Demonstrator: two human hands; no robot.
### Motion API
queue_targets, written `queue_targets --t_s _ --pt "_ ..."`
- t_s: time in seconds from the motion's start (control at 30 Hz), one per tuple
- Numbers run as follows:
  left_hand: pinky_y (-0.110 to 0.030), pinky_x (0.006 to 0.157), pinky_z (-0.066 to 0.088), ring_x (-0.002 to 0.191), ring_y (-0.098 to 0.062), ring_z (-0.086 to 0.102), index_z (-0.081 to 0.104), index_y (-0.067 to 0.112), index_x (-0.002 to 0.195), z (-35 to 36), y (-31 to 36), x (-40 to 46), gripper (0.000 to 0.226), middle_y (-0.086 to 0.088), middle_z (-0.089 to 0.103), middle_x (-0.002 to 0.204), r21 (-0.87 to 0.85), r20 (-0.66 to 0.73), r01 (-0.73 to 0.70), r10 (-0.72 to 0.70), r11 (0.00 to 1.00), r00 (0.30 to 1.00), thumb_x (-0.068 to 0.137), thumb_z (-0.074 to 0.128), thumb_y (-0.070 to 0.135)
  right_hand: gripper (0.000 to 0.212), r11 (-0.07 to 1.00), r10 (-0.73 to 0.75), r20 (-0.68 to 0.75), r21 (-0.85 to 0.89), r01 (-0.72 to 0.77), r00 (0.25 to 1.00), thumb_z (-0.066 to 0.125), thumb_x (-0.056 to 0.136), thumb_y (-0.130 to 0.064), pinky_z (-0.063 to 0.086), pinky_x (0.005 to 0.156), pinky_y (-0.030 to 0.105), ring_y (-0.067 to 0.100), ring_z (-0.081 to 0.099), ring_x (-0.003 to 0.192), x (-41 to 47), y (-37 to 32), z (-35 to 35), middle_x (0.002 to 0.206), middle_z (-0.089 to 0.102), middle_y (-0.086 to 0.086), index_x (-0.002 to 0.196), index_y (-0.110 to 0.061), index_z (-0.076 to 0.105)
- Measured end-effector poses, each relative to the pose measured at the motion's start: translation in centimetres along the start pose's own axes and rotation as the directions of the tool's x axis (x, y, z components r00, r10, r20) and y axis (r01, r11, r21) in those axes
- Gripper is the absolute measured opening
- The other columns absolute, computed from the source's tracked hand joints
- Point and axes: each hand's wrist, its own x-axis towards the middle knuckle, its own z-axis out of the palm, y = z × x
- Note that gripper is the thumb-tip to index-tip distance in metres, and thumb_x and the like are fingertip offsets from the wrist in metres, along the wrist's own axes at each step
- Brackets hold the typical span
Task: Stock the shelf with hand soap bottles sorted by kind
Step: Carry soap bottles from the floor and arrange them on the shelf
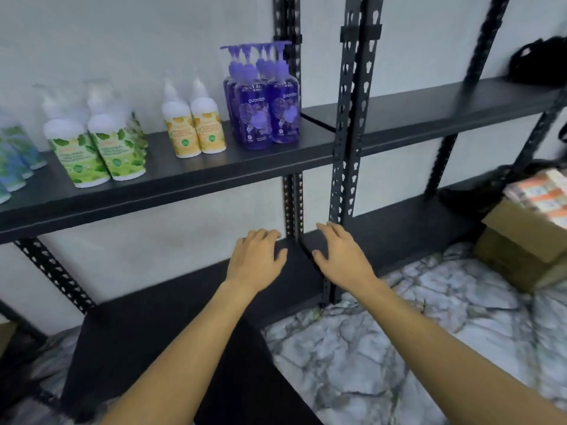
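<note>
While both my hands hover empty over the lower shelf, left hand and right hand spread loose, grip open. On the upper shelf: purple bottles at its right end, yellow bottles beside them, green bottles further left.

Pale grey wall; marble-pattern floor; cardboard box right.

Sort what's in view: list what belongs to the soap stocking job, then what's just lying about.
Job: purple bottles, yellow bottles, green bottles, blue bottles, shelf.
Lying about: cardboard box, orange packs, black bag.
</note>
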Motion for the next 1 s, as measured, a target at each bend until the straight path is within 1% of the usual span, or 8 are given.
queue_targets --t_s 0.2,0.27,0.33,0.43,0.57,0.73,0.9,1.0 --pt "-0.04 0.097 0.043 0.121 -0.022 0.049 0.05 0.021 0.136 6.0 6.3 -0.2 0.045 -0.001 0.057 0.132 -0.057 0.14 -0.108 0.115 0.992 0.983 0.099 0.042 0.044 0.062 0.983 0.183 0.041 -0.042 -0.181 0.982 0.056 0.097 -0.032 0.037 0.112 0.042 0.03 0.035 0.14 -6.0 8.9 0.9 0.157 0.031 0.01 0.152 -0.015 0.033" --pt "-0.041 0.096 0.043 0.118 -0.023 0.05 0.051 0.021 0.135 8.1 9.4 -0.3 0.044 -0.002 0.057 0.13 -0.095 0.193 -0.151 0.167 0.984 0.967 0.099 0.042 0.044 0.062 0.963 0.266 0.063 -0.063 -0.262 0.962 0.056 0.097 -0.034 0.042 0.106 0.043 0.031 0.042 0.134 -8.8 12.5 1.1 0.156 0.031 0.009 0.152 -0.016 0.033" --pt "-0.041 0.094 0.043 0.117 -0.024 0.051 0.051 0.02 0.134 10.2 12.4 -0.8 0.044 -0.002 0.057 0.129 -0.121 0.264 -0.197 0.223 0.973 0.939 0.098 0.042 0.045 0.062 0.933 0.357 0.091 -0.073 -0.352 0.93 0.055 0.097 -0.036 0.043 0.104 0.045 0.033 0.045 0.131 -11.8 15.9 1.1 0.155 0.032 0.008 0.152 -0.017 0.032" --pt "-0.041 0.093 0.043 0.117 -0.025 0.051 0.051 0.02 0.132 13.0 16.7 -1.6 0.043 -0.003 0.056 0.127 -0.148 0.353 -0.255 0.292 0.956 0.889 0.099 0.04 0.046 0.061 0.874 0.487 0.104 -0.063 -0.483 0.867 0.055 0.098 -0.034 0.042 0.106 0.045 0.034 0.043 0.132 -16.7 20.4 0.9 0.155 0.033 0.009 0.152 -0.015 0.033" --pt "-0.039 0.096 0.044 0.12 -0.026 0.051 0.051 0.022 0.134 16.1 21.9 -3.1 0.044 -0.002 0.054 0.133 -0.193 0.453 -0.299 0.355 0.935 0.818 0.099 0.04 0.046 0.059 0.782 0.622 0.107 -0.053 -0.621 0.775 0.055 0.097 -0.031 0.041 0.105 0.043 0.032 0.042 0.133 -23.5 25.1 1.0 0.151 0.037 0.01 0.15 -0.013 0.036" --pt "-0.039 0.094 0.046 0.117 -0.025 0.053 0.053 0.021 0.131 19.7 27.1 -5.8 0.04 -0.003 0.055 0.131 -0.281 0.549 -0.352 0.45 0.893 0.704 0.097 0.044 0.043 0.059 0.615 0.784 0.099 0.008 -0.788 0.613 0.056 0.096 -0.03 0.04 0.106 0.041 0.03 0.041 0.135 -30.9 29.1 1.6 0.151 0.039 0.009 0.149 -0.013 0.038" --pt "-0.039 0.092 0.047 0.114 -0.021 0.054 0.051 0.022 0.134 22.7 30.4 -7.3 0.041 0.0 0.055 0.128 -0.324 0.641 -0.368 0.488 0.872 0.592 0.098 0.045 0.04 0.059 0.465 0.876 0.097 0.095 -0.88 0.473 0.058 0.093 -0.03 0.043 0.103 0.043 0.032 0.045 0.129 -35.5 31.6 3.1 0.147 0.042 0.011 0.147 -0.013 0.04" --pt "-0.038 0.089 0.049 0.109 -0.021 0.055 0.05 0.021 0.135 24.2 31.7 -7.8 0.041 -0.001 0.056 0.126 -0.347 0.683 -0.355 0.493 0.868 0.539 0.099 0.045 0.039 0.059 0.419 0.891 0.12 0.151 -0.895 0.437 0.058 0.094 -0.029 0.043 0.103 0.042 0.032 0.044 0.129 -35.9 32.6 4.4 0.147 0.042 0.012 0.148 -0.014 0.039"
